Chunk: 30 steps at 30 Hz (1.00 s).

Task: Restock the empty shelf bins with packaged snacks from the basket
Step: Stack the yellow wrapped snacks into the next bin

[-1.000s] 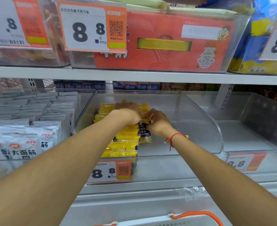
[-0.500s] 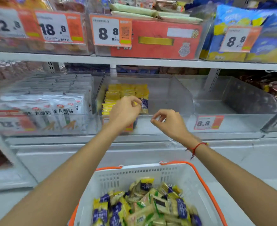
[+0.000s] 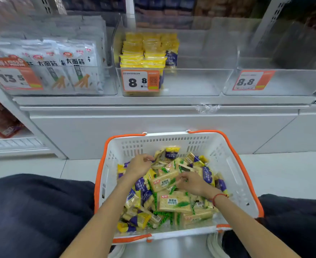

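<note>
While yellow-and-purple snack packets (image 3: 172, 185) are pinched under curled fingers of both hands, the white basket (image 3: 233, 164) is set on pale floor (image 3: 32, 166).

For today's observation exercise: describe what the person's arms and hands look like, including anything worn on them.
Both forearms are bare, with no sleeves or gloves in view. The right hand has a thin red string bracelet around its wrist. The left hand and its wrist carry nothing.

I see a white, orange-rimmed basket (image 3: 226, 146) heaped with snack packets (image 3: 174, 202); the clear shelf bin (image 3: 190, 84) above holds yellow packets (image 3: 144, 53) stacked at its left.
</note>
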{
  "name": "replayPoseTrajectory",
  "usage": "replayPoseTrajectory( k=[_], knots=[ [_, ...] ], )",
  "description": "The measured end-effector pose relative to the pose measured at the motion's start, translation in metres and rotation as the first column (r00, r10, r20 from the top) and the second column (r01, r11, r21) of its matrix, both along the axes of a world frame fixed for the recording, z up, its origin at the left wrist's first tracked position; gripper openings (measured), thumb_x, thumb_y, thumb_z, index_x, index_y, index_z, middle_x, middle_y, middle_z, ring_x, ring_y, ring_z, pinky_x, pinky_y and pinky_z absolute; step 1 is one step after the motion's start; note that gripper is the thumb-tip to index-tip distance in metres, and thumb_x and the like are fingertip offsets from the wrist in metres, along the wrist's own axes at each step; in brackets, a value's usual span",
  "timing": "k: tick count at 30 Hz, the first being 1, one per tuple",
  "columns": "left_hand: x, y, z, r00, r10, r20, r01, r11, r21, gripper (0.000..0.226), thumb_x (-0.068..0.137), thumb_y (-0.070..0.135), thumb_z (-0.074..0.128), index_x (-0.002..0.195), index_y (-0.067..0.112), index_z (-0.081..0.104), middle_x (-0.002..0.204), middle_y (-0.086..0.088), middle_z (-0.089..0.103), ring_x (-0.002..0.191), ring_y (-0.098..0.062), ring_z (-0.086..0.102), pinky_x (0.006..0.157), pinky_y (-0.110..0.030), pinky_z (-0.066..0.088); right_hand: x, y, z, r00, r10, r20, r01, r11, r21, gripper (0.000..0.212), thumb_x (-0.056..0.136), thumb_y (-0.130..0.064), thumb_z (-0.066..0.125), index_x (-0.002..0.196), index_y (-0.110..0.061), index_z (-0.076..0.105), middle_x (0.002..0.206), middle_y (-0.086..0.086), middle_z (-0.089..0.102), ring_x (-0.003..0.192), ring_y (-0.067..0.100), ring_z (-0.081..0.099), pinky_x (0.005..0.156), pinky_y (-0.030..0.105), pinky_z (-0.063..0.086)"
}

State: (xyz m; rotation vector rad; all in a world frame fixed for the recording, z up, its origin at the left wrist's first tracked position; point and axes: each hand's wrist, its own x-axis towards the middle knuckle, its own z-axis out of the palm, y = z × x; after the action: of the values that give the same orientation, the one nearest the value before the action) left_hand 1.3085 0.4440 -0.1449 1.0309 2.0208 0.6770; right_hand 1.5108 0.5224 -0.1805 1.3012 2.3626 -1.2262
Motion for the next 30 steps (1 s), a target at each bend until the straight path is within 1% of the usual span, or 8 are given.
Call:
replayPoseTrajectory(
  k=[4,8,11,15,19,23,27,30],
  knots=[
    [0.011,-0.009,-0.044,0.994,-0.103,-0.024,0.098,0.982,-0.160,0.037,0.096,0.011,0.046,0.131,0.022,0.052,0.139,-0.004,0.048,0.061,-0.013,0.051,0.064,-0.028,0.043,-0.001,-0.007,-0.027,0.986,-0.094,0.138,0.070,0.983,0.169,0.044,0.089,-0.028,0.063,0.126,-0.013,0.044,0.128,0.005,0.042,0.100,0.021,0.055,0.071,0.027,0.043],
    [0.012,-0.030,-0.078,0.974,-0.086,-0.208,0.026,0.961,-0.276,0.056,0.087,0.009,0.060,0.139,0.015,0.041,0.139,-0.009,0.044,0.122,-0.025,0.047,0.094,-0.036,0.044,0.000,-0.007,-0.049,0.963,-0.153,0.221,0.119,0.980,0.158,0.042,0.089,-0.030,0.061,0.119,-0.008,0.041,0.122,0.009,0.042,0.095,0.024,0.053,0.066,0.030,0.039],
    [0.003,-0.054,-0.090,0.890,-0.154,-0.429,-0.019,0.928,-0.372,0.055,0.084,0.016,0.062,0.135,0.015,0.041,0.136,-0.006,0.044,0.127,-0.024,0.040,0.100,-0.033,0.039,-0.006,-0.013,-0.053,0.973,-0.228,0.032,0.200,0.908,0.368,0.018,0.086,-0.015,0.060,0.094,-0.015,0.044,0.100,0.003,0.051,0.082,0.020,0.050,0.055,0.026,0.035],
    [-0.007,-0.061,-0.091,0.724,-0.403,-0.560,0.060,0.845,-0.531,0.053,0.091,0.038,0.055,0.137,0.020,0.037,0.142,-0.001,0.036,0.132,-0.022,0.032,0.101,-0.032,0.036,-0.039,-0.013,-0.051,0.989,0.105,-0.101,-0.017,0.773,0.635,0.025,0.083,-0.015,0.061,0.108,-0.013,0.055,0.105,0.002,0.057,0.099,0.021,0.052,0.084,0.036,0.048],
    [-0.009,-0.058,-0.088,0.644,-0.458,-0.613,0.054,0.826,-0.561,0.057,0.086,0.021,0.064,0.135,0.018,0.034,0.138,-0.002,0.039,0.128,-0.022,0.040,0.097,-0.030,0.039,-0.068,-0.024,-0.060,0.871,0.464,0.160,-0.477,0.724,0.498,0.055,0.098,-0.039,0.042,0.148,-0.021,0.028,0.149,0.001,0.038,0.139,0.024,0.029,0.116,0.048,0.015],
    [-0.012,-0.047,-0.081,0.534,-0.576,-0.619,0.090,0.767,-0.636,0.048,0.088,0.016,0.059,0.133,0.017,0.041,0.136,-0.005,0.043,0.127,-0.022,0.039,0.100,-0.032,0.035,-0.085,-0.037,-0.072,0.856,0.403,0.323,-0.513,0.731,0.450,0.058,0.101,-0.047,0.026,0.152,-0.023,0.013,0.142,0.004,0.046,0.138,0.026,0.030,0.114,0.049,0.014],
    [-0.016,-0.043,-0.078,0.453,-0.642,-0.618,0.124,0.732,-0.670,0.046,0.090,0.021,0.058,0.134,0.018,0.044,0.143,-0.006,0.034,0.134,-0.024,0.029,0.105,-0.034,0.029,-0.107,-0.027,-0.068,0.834,0.383,0.397,-0.518,0.790,0.328,0.054,0.096,-0.050,0.042,0.144,-0.025,0.033,0.135,0.008,0.051,0.131,0.029,0.036,0.109,0.050,0.027],
    [-0.019,-0.046,-0.078,0.460,-0.643,-0.613,0.152,0.737,-0.659,0.056,0.088,0.020,0.062,0.139,0.018,0.039,0.146,-0.008,0.029,0.136,-0.025,0.026,0.106,-0.034,0.029,-0.117,-0.014,-0.059,0.858,0.382,0.343,-0.488,0.814,0.316,0.037,0.084,-0.039,0.068,0.115,-0.021,0.058,0.133,0.007,0.046,0.127,0.027,0.038,0.104,0.044,0.035]
  ],
)
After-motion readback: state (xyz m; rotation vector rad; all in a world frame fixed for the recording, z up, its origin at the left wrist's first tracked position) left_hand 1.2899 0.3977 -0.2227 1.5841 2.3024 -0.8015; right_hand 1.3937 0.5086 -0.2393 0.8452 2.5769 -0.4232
